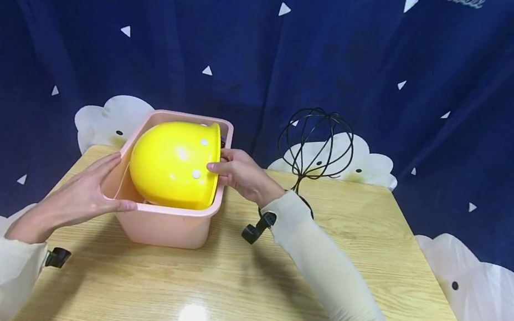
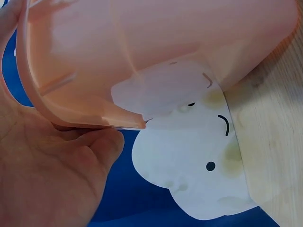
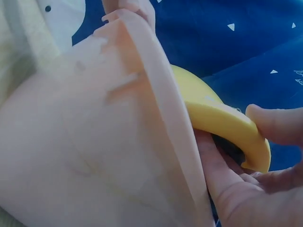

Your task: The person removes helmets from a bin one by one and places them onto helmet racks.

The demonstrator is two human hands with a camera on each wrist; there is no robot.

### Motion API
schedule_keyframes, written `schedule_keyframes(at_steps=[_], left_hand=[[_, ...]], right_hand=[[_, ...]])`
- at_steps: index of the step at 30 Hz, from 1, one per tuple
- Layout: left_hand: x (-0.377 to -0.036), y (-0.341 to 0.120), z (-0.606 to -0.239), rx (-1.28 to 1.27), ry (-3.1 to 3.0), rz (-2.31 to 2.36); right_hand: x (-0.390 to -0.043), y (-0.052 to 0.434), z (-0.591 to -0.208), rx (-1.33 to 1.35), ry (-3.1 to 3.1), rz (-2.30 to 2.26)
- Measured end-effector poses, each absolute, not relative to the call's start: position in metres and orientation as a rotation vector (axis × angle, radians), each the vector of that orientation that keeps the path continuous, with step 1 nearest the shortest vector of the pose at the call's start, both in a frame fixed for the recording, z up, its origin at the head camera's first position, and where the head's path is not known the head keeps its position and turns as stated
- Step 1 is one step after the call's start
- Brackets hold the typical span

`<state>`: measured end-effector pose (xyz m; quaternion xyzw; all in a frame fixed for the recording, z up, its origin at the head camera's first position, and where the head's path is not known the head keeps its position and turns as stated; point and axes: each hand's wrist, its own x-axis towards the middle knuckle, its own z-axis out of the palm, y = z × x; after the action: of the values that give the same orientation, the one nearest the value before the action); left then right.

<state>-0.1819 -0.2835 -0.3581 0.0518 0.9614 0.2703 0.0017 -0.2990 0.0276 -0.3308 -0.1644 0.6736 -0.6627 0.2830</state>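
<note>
A yellow hard hat (image 1: 171,161) lies on its side in a pink plastic bin (image 1: 165,227), its crown to the left and its open side facing right. My right hand (image 1: 246,176) pinches the hat's brim at the bin's right edge. In the right wrist view the thumb is on the outside of the yellow brim (image 3: 227,120) and the fingers reach inside. My left hand (image 1: 86,189) holds the bin's near left corner by the rim (image 2: 90,120). What lies under the hat is mostly hidden.
Behind my right forearm a black wire stand (image 1: 299,180) with a globe-shaped top stands on the wooden table (image 1: 155,290). A dark blue curtain (image 1: 237,28) with white triangles hangs behind. White cloud shapes (image 1: 487,298) line the table's edges.
</note>
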Motion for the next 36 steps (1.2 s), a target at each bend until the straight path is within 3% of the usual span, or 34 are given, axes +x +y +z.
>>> schedule_keyframes(at_steps=[36], left_hand=[[-0.1839, -0.2863, -0.3577, 0.169, 3.035, 0.832]], right_hand=[[-0.2931, 0.0286, -0.3397, -0.5, 1.598, -2.012]])
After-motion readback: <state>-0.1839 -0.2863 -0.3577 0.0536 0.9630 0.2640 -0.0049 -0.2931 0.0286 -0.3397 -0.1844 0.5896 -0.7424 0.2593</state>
